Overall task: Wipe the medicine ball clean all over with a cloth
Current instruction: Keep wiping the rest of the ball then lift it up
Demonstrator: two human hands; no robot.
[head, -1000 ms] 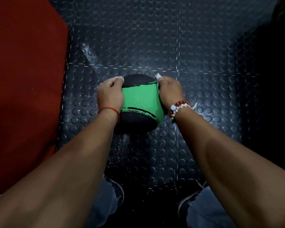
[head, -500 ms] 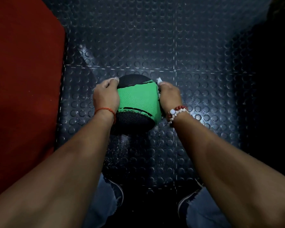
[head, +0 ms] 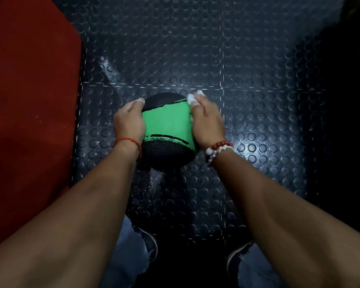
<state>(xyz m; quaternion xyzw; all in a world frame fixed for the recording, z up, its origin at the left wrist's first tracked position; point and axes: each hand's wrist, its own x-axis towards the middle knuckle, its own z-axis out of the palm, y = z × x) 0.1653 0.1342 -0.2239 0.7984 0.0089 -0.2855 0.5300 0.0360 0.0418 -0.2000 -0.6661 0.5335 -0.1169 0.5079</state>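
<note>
Floor (head: 195, 48): dark studded rubber tiles are spreading out under you and catching a glare near the middle of the view.
Mat (head: 29, 100): a red mat is lying on the floor at nine o'clock from the ball, well apart from it.
Forearms (head: 268, 204): both of yours are reaching in from five and seven o'clock towards the centre.
Ball (head: 166, 125): it is sitting on the floor at the centre of the view, between your hands, showing a green band across the top and black textured panels at twelve and six o'clock.
Left hand (head: 129, 123): you are holding the ball's nine o'clock side, with the fingers curling round it and the fingertips reaching its eleven o'clock edge.
Right hand (head: 208, 123): you are gripping the cloth against the ball's three o'clock side, fingers curving over it.
Shoes (head: 151, 244): two dark shoes with pale soles are showing at six o'clock, below the ball.
Cloth (head: 191, 98): the white fabric is peeking out past your right fingertips at the ball's one o'clock; the rest is hiding under the hand.
String bracelet (head: 131, 142): a red cord is circling your left wrist.
Bead bracelet (head: 216, 149): red and white beads are circling your right wrist.
</note>
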